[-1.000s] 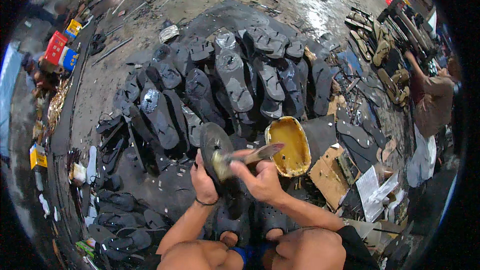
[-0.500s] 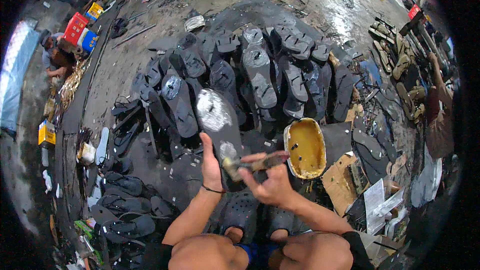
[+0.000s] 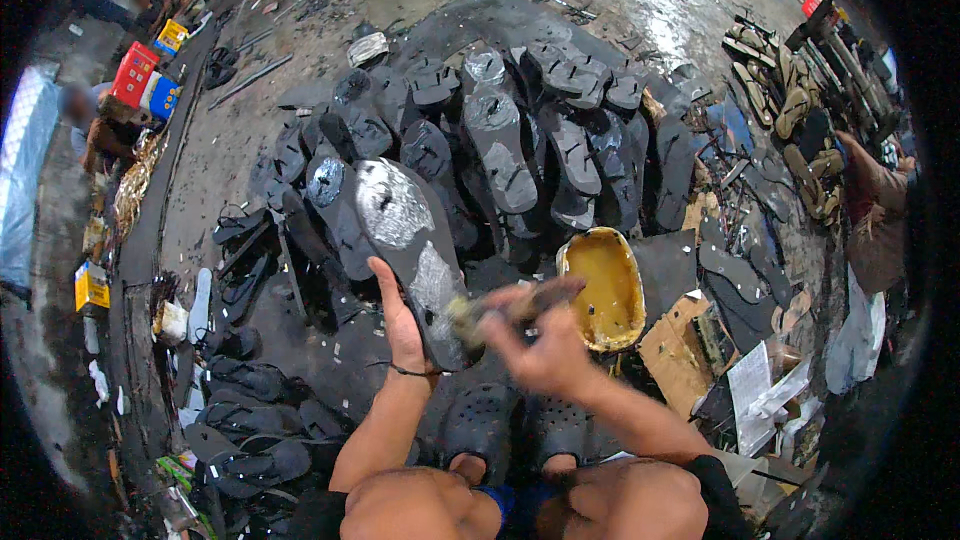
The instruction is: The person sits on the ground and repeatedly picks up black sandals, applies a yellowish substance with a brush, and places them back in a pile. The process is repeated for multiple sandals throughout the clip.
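Note:
A dark sandal sole (image 3: 415, 240) rests in my left hand (image 3: 401, 325), my thumb along its left edge and its heel end toward me. Shiny wet patches coat the sole's far end and the near half. In my right hand (image 3: 545, 340) is a brush (image 3: 525, 302), its yellowish bristles pressed on the near right part of the sole; the hand is a little blurred. Just right of the brush stands an oblong tub (image 3: 643, 290) with a pale rim, holding yellow-brown glue-like paste.
Beyond the sole, many dark soles (image 3: 497, 145) stand in overlapping rows. Black flip-flops (image 3: 250, 450) are heaped at left. Cardboard (image 3: 673, 355) and papers (image 3: 752, 395) lie right. One person (image 3: 95, 130) sits at far left, another (image 3: 875, 200) at far right.
The brush has swept over the sole's near half, where the wet patch is now larger. My left hand and the sole have shifted slightly left in view.

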### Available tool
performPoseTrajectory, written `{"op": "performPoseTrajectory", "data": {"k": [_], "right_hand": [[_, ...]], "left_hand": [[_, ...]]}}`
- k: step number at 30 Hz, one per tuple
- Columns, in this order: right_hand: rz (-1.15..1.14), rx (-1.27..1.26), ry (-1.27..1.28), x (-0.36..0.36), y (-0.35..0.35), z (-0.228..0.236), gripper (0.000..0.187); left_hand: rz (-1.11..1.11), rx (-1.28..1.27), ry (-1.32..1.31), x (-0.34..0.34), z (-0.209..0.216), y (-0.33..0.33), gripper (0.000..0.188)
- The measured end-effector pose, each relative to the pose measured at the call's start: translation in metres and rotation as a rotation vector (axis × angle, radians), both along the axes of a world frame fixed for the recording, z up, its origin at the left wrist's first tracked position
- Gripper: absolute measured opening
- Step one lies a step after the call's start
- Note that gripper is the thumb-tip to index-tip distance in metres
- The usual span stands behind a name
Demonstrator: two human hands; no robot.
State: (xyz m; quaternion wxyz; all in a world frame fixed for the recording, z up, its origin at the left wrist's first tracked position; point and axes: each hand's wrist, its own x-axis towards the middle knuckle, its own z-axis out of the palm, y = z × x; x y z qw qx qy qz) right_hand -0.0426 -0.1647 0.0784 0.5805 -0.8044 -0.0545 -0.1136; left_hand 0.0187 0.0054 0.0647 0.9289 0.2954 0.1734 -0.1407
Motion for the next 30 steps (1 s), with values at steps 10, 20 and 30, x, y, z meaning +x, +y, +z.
{"op": "performPoseTrajectory", "data": {"k": [10, 20, 30], "right_hand": [[0.201, 0.158, 0.603, 0.002, -0.047, 0.013, 0.024], [-0.609, 0.598, 0.361, 0.03, -0.231, -0.085, 0.035], [-0.722, 0.212, 0.5, 0.004, -0.295, -0.18, 0.033]], "left_hand": [[-0.084, 0.087, 0.012, 0.01, -0.004, -0.005, 0.074], [-0.512, 0.572, -0.29, 0.001, -0.029, -0.015, 0.04], [-0.665, 1.567, -0.318, -0.139, -0.003, 0.145, 0.024]]}}
